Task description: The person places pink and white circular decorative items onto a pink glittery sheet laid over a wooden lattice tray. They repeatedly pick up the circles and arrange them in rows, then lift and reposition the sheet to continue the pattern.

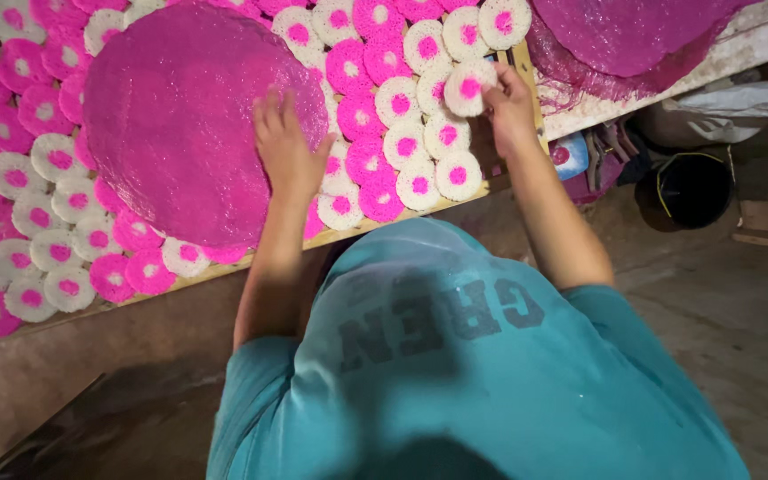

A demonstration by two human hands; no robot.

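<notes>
My left hand [288, 151] rests flat, fingers spread, on the right edge of a large round pink sheet [180, 116] that lies over the small discs. My right hand [507, 105] pinches a small white disc with a pink centre [468, 87] at the right end of the wooden tray [526, 76]. Several small round discs, some pink with white centres and some white with pink centres [402, 142], lie in overlapping rows across the tray.
Another large pink sheet [620, 31] lies on clear plastic at the top right. A dark round bucket [691, 188] stands on the floor at right, beside a small blue-and-white packet [569, 156]. My teal shirt [455, 373] fills the lower middle. The tray's front edge [224, 267] runs diagonally.
</notes>
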